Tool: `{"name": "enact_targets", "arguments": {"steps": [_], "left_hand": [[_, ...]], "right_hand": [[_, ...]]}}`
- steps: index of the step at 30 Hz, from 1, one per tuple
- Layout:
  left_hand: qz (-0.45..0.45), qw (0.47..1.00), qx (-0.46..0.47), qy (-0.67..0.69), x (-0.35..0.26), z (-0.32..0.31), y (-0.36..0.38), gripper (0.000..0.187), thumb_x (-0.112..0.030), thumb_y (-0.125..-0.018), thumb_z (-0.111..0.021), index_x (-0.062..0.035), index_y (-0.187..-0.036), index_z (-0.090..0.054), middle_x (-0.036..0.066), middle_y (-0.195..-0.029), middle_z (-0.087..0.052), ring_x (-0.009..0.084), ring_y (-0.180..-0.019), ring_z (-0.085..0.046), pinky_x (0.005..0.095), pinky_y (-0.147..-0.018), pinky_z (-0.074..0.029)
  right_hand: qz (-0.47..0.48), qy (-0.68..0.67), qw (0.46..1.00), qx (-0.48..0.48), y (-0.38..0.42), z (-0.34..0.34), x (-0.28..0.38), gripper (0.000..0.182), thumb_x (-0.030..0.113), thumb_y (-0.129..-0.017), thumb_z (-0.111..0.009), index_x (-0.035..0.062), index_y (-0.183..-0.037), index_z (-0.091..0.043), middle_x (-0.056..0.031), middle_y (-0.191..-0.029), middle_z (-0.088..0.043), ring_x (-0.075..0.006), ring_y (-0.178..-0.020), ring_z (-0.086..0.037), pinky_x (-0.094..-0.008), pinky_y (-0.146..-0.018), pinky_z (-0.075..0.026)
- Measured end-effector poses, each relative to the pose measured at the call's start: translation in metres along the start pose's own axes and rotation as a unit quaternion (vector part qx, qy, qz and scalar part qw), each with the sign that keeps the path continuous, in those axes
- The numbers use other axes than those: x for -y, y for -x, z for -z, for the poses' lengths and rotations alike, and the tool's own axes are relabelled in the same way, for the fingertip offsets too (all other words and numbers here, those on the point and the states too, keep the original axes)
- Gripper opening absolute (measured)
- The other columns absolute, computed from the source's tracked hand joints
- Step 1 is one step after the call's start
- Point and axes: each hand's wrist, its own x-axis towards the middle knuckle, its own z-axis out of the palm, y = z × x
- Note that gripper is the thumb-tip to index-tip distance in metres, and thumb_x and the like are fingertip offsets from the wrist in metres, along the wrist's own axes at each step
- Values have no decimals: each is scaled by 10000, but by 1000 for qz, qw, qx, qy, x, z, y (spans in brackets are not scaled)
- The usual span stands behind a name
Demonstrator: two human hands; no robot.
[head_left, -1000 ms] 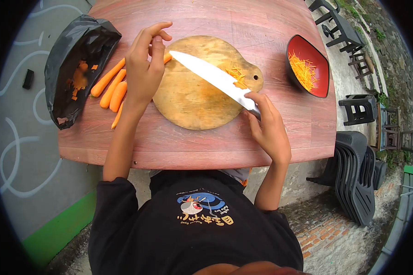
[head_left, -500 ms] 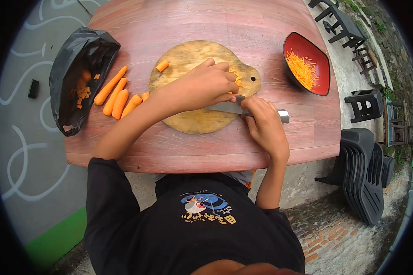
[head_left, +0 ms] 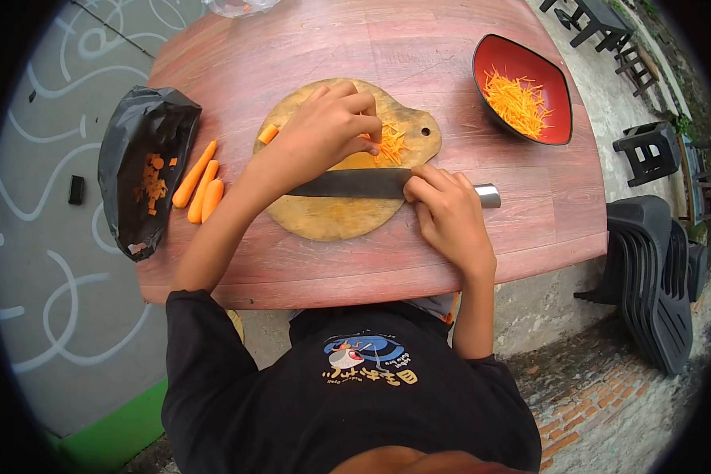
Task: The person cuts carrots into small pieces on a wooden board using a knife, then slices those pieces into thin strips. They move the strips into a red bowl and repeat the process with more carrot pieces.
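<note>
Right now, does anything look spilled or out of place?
One thing: the black bag holding orange scraps juts past the left edge of the table, so it might slip. I see no spill around the cutting board.

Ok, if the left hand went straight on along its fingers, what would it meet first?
Most likely the shreds on the board, right in front of the left hand; depth is unclear, so it may already touch them.

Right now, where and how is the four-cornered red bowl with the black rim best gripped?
Probably by the right-hand rim of the four-cornered red bowl, coming from the right: its walls slope outward, and the orange carrot shreds lie heaped leftward, leaving bare wall there.
</note>
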Motion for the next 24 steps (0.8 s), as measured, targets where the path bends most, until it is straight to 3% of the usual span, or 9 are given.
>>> {"name": "enact_targets", "arguments": {"steps": [4,6,10,13,15,16,18,21,24], "left_hand": [[51,997,40,47,4,-9,1,107,-129,-861,-735,-68,-946,-755,32,-978,-683,250,-1002,-595,389,-884,-487],[-12,1000,23,-7,10,-13,3,180,-110,-877,-715,-66,-1046,-760,59,-973,-696,266,-1001,-602,399,-892,-488],[-29,999,10,14,5,-12,2,280,-102,-912,-680,-80,-1188,-721,89,-968,-697,282,-1004,-610,413,-904,-488],[-2,998,53,37,-1,-2,2,399,-92,-952,-631,-115,-1349,-639,119,-986,-693,314,-964,-624,427,-893,-491],[121,967,194,115,-1,2,2,479,-54,-979,-571,-143,-1449,-568,126,-987,-687,314,-929,-642,429,-887,-496],[122,967,191,117,0,2,4,479,-54,-979,-571,-143,-1449,-568,126,-987,-687,314,-929,-642,429,-887,-496],[81,980,54,173,3,0,11,519,-20,-988,-524,-156,-1488,-537,134,-931,-689,300,-885,-658,422,-871,-503],[51,988,-26,143,15,11,20,512,-5,-986,-506,-149,-1475,-550,129,-907,-696,274,-860,-665,404,-839,-512],[110,981,-83,135,14,30,47,399,-66,-1013,-554,-126,-1402,-618,127,-912,-704,257,-823,-671,384,-791,-521]], "right_hand": [[7,1,1000,-3,1,0,-1,151,-29,-793,-627,87,-879,-582,-55,-919,-595,-263,-860,-611,-393,-774,-428],[11,3,1000,-3,2,0,-2,153,-27,-788,-629,88,-879,-583,-54,-922,-595,-262,-859,-612,-392,-773,-428],[17,3,1000,-12,3,-1,-3,157,-26,-780,-631,87,-879,-585,-56,-932,-598,-260,-864,-613,-392,-774,-430],[16,5,1000,-4,3,-1,-3,157,-24,-779,-633,85,-883,-590,-56,-948,-606,-261,-869,-614,-392,-779,-434],[17,8,1000,0,3,0,-3,157,-22,-779,-634,84,-887,-593,-57,-956,-610,-262,-870,-614,-391,-782,-436],[21,10,1000,-5,3,0,-3,156,-17,-779,-637,84,-891,-596,-60,-961,-613,-262,-872,-615,-389,-789,-438],[29,16,999,-5,4,0,-4,155,-13,-780,-639,84,-894,-599,-63,-966,-617,-262,-874,-615,-386,-796,-441],[56,6,998,23,5,9,-4,191,-19,-790,-637,82,-951,-613,-84,-963,-611,-280,-867,-612,-399,-800,-445],[43,6,994,105,8,26,6,264,-34,-825,-619,72,-1067,-616,-116,-1019,-633,-344,-880,-642,-447,-787,-482]]}}
